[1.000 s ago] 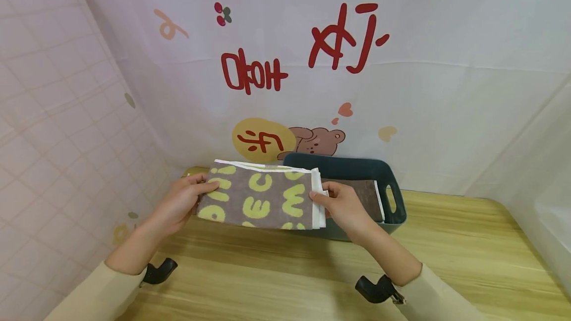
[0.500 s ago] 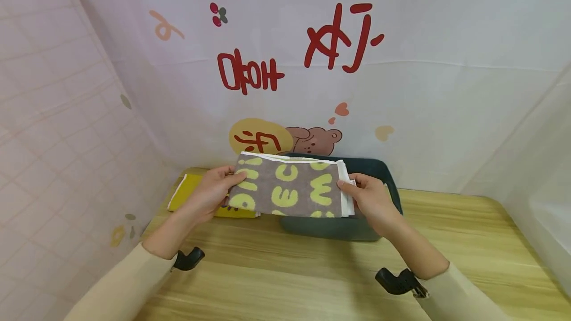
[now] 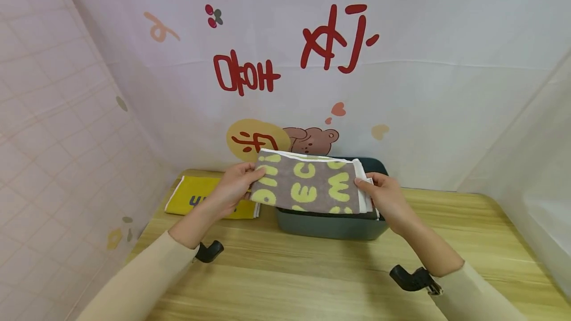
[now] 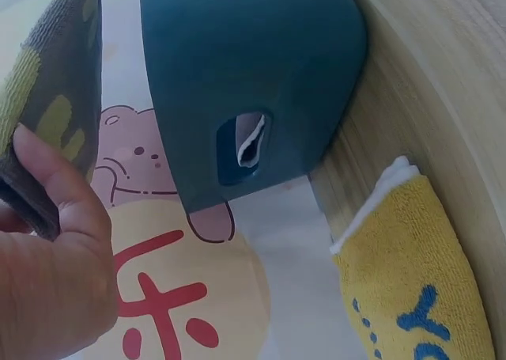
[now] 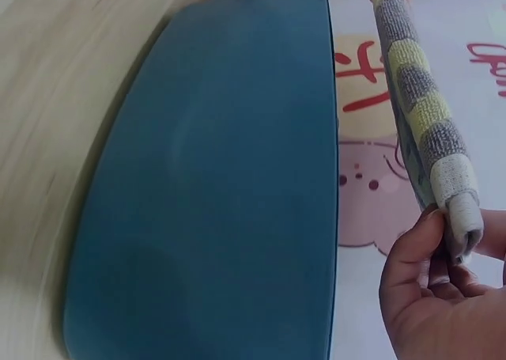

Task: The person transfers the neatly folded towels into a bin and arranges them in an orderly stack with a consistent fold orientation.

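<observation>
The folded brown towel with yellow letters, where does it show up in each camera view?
Head: brown towel at centre, held flat above the teal bin between the left hand and right hand.
Left wrist: top left, edge-on.
Right wrist: upper right, edge-on.
Shared landmark: the teal bin.

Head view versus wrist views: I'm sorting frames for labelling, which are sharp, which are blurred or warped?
Head view: evenly lit, sharp on the folded grey towel with yellow letters, edges bowed by the wide lens. Left wrist view: thumb of left hand soft. Right wrist view: dark teal plastic basket slightly blurred.
</observation>
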{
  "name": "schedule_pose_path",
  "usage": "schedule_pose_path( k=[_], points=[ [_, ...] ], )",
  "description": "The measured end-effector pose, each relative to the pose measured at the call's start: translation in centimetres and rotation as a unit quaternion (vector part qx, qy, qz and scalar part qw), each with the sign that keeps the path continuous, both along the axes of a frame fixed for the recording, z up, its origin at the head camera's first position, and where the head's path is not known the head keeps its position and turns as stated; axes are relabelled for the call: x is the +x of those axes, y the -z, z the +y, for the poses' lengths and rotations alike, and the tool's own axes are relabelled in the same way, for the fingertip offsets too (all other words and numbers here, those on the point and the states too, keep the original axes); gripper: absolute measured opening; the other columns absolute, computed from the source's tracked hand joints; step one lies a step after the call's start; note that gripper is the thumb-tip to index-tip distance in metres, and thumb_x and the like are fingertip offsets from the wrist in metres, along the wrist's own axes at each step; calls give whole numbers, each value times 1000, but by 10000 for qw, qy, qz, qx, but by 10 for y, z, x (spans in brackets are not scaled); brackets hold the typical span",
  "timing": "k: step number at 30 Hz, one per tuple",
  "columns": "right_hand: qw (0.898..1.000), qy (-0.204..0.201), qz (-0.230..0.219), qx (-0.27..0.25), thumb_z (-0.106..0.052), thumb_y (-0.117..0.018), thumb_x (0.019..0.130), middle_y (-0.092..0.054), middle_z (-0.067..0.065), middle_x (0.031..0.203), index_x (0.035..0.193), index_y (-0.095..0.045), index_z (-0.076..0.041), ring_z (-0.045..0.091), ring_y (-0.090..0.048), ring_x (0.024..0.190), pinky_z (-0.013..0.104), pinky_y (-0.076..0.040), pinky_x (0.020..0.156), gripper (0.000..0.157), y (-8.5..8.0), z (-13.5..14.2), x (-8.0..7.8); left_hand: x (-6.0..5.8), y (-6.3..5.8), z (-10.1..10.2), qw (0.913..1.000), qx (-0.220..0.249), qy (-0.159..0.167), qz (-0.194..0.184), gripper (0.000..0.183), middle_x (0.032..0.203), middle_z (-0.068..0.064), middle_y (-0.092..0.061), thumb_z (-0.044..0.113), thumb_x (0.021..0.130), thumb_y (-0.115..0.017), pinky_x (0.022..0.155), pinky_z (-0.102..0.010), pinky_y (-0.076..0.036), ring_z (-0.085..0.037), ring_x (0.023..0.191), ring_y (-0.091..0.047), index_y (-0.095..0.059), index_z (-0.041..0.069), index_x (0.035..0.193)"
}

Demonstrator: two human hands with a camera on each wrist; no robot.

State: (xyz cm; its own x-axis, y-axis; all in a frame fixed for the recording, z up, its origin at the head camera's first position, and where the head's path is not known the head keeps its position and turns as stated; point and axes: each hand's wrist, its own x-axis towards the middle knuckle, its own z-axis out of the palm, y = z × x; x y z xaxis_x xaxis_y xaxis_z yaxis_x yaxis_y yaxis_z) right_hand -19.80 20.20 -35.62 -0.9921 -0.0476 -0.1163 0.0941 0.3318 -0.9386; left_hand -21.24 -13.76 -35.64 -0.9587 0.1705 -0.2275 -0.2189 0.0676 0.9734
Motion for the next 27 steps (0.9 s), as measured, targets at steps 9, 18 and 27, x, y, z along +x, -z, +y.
schedule_pose_path(
  k=[9,18,27],
  points=[
    [9991,110,141,383,-38,-60,92,-62,10,97,119,-57,2,16,-64,75,33,-55,64,48,4,19,-4,-7,5,16,9995,-213,220,81,24,77,-7,-53,26,96,-56,56,-28,-41,-19,61,-45,-58,3,103],
    [9974,215,318,604,-39,-60,92,-62,12,96,117,-58,2,16,-64,73,32,-55,63,48,9,34,-13,-16,11,33,9991,-204,268,244,20,68,-6,-44,21,98,-52,54,-29,-40,-23,56,-38,-56,2,93],
    [9958,188,375,812,-40,-59,92,-63,12,95,116,-59,3,15,-64,73,32,-55,62,49,18,50,-23,-28,23,54,9993,-181,52,329,19,66,-3,-41,15,98,-51,52,-27,-36,-14,52,-36,-57,-4,97]
  ],
)
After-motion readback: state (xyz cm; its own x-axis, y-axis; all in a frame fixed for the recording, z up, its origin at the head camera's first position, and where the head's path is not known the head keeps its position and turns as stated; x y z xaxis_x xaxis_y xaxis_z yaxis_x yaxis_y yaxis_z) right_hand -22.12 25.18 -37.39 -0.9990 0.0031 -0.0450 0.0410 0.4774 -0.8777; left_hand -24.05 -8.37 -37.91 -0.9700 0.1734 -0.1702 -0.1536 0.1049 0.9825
